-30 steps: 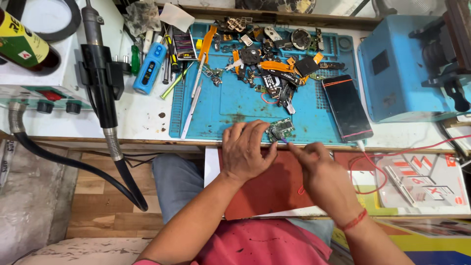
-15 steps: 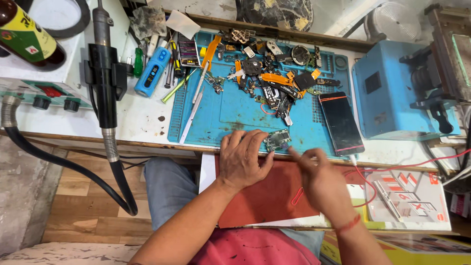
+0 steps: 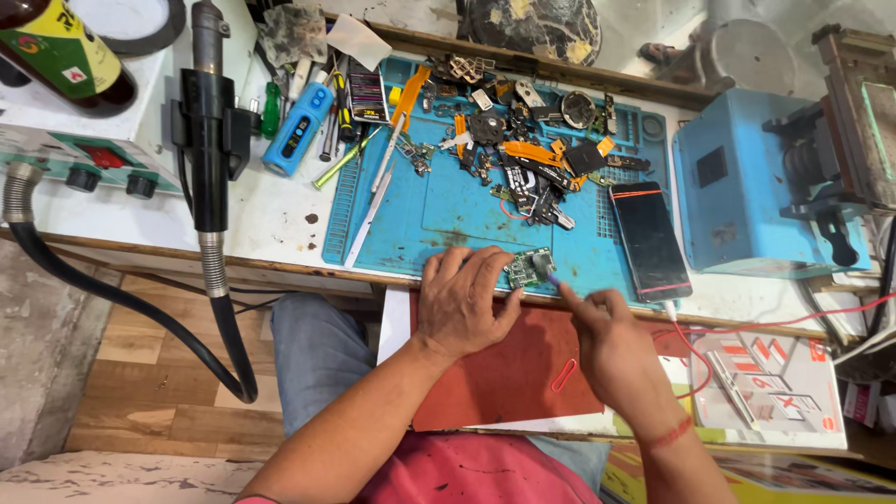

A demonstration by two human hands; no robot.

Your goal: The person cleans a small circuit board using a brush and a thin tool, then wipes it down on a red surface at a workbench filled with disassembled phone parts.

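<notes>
My left hand (image 3: 462,299) presses a small green circuit board (image 3: 528,269) down at the near edge of the blue work mat (image 3: 467,205). My right hand (image 3: 611,341) holds a thin tool whose tip touches the board's right side. Both hands hover over a red-brown pad (image 3: 509,373) that sticks out over my lap. A black phone (image 3: 650,239) lies flat on the mat just right of the board.
A heap of small phone parts (image 3: 523,154) covers the mat's far half. Tweezers and screwdrivers (image 3: 373,159) lie at its left. A black hot-air gun (image 3: 207,140) hangs at left with its hose. A blue machine (image 3: 747,187) stands at right, red wires (image 3: 747,327) beside it.
The camera has moved closer and shifted. My hands stay on the circuit board; the right hand has drawn slightly nearer to it.
</notes>
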